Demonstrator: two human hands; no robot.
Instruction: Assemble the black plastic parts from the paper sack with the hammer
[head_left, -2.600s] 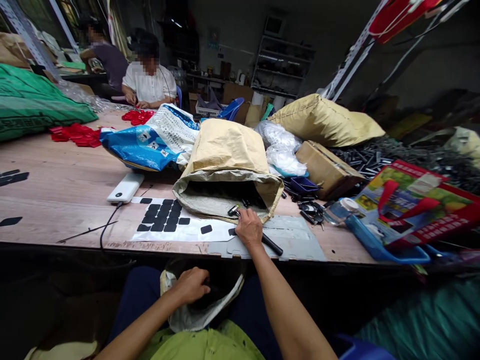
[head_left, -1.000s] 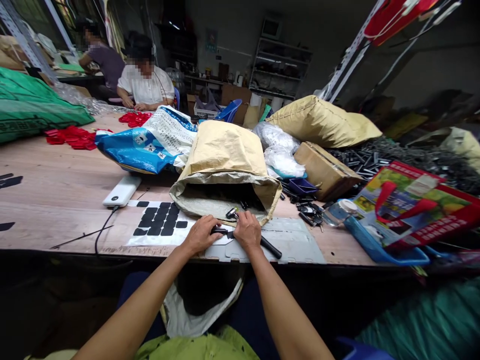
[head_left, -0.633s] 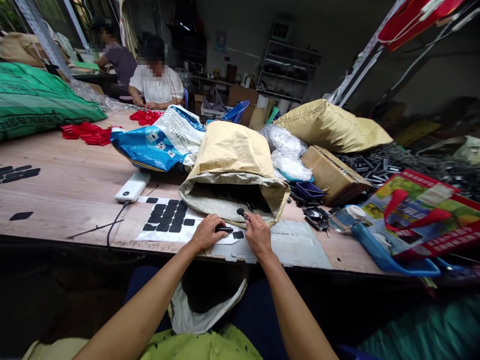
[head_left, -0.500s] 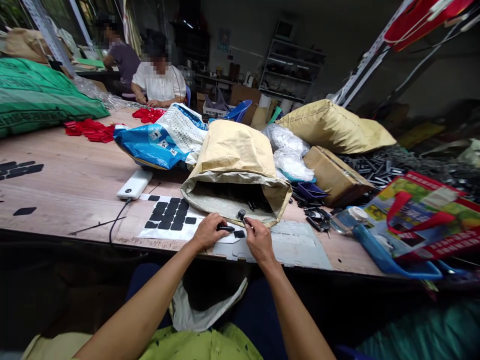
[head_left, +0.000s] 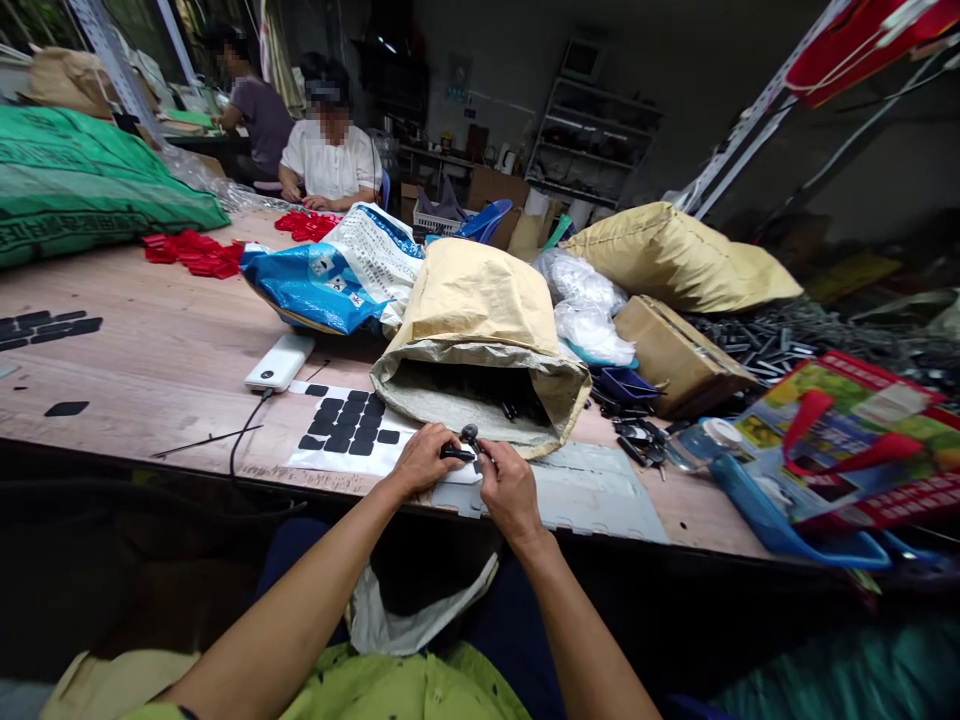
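Note:
My left hand is closed on a small black bar-shaped piece at the table's front edge. In my right hand is a small tool with a round dark head, held upright close to the black piece. The two hands almost meet. Just behind them gapes the mouth of a tan sack, with a few black pieces inside. To the left lies a white sheet bearing rows of black rounded pads. An open sack rests on my lap below the edge.
A white power bank with a cable stands left of the sheet. Blue-and-white sack, red pieces and green sack lie farther left. A bottle, blue tray and cardboard box are right. Two people sit behind.
My right hand has moved left, bringing the round-headed tool up to the black piece in my left hand. The whole view has shifted slightly.

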